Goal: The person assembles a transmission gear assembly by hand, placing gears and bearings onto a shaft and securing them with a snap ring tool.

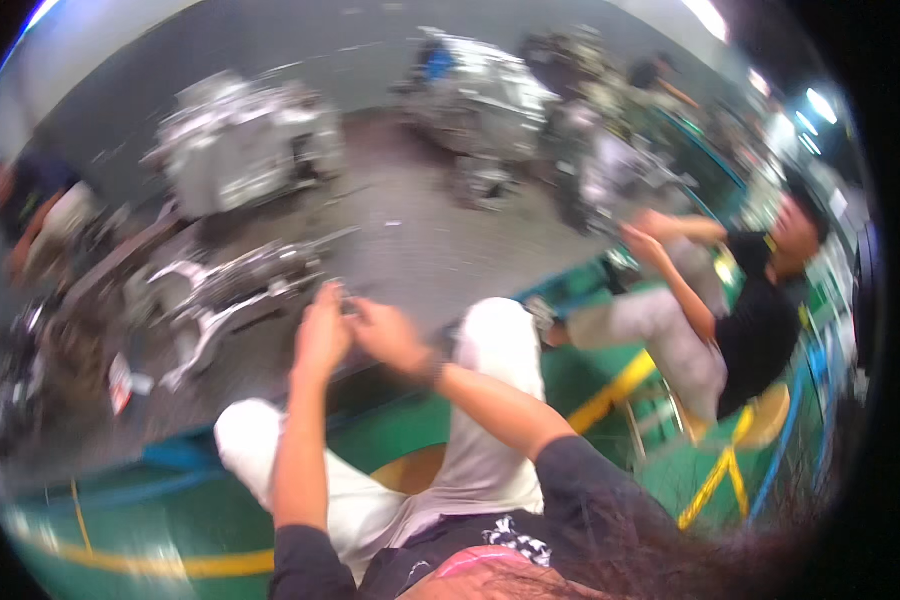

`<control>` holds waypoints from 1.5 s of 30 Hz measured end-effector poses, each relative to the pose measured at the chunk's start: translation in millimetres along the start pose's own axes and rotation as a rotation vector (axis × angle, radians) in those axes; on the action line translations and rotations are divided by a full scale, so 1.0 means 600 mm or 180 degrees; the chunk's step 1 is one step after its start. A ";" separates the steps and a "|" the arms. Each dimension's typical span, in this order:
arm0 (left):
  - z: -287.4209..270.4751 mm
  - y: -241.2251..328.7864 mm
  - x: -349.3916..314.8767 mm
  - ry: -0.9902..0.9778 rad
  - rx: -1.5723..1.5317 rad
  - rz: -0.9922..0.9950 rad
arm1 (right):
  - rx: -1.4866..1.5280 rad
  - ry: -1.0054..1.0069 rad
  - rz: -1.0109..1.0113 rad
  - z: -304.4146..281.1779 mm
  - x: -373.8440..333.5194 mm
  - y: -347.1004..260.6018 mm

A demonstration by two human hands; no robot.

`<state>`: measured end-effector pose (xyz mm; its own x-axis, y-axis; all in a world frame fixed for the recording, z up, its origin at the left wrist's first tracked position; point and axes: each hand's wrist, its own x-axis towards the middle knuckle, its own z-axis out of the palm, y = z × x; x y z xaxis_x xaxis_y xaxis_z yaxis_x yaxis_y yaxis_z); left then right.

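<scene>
My left hand [323, 328] and my right hand [388, 335] are raised close together over the front edge of the dark workbench [420, 235]. The fingers of both are closed at one spot, around a small dark piece [347, 300] too blurred to name. Just left of my hands lies a silvery metal casting [240, 290], curved and open in shape, flat on the bench and apart from my fingers.
Large silver gearbox-like housings [250, 145] [475, 95] stand farther back. A seated co-worker [760, 310] in black works on my right; another person [40, 210] bends at the far left. A red and white item [121, 383] lies near left. The floor [590, 370] is green with yellow lines.
</scene>
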<state>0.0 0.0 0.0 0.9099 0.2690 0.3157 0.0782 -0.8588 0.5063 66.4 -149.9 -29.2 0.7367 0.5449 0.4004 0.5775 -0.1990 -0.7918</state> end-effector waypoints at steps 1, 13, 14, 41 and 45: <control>0.004 -0.004 -0.002 -0.0121 0.0116 -0.0030 | -0.0234 -0.0115 0.0102 0.001 0.001 -0.003; 0.001 -0.006 -0.014 -0.0440 0.0203 -0.0022 | -0.0318 -0.0144 0.0258 -0.004 -0.010 -0.015; 0.002 -0.006 -0.015 -0.0500 0.0177 -0.0068 | -0.0297 -0.0087 0.0217 -0.004 -0.010 -0.015; 0.003 0.005 -0.015 -0.0182 -0.0012 0.0047 | -0.0024 0.0191 0.0106 -0.001 -0.007 -0.012; 0.004 0.006 -0.028 -0.0226 -0.0013 -0.0427 | -0.0053 -0.0042 0.0052 -0.008 -0.004 -0.017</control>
<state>-14.4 -8.8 -5.2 0.9179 0.3497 0.1874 0.1997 -0.8154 0.5434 60.5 -153.0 -19.7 0.7413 0.5523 0.3813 0.5714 -0.2214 -0.7903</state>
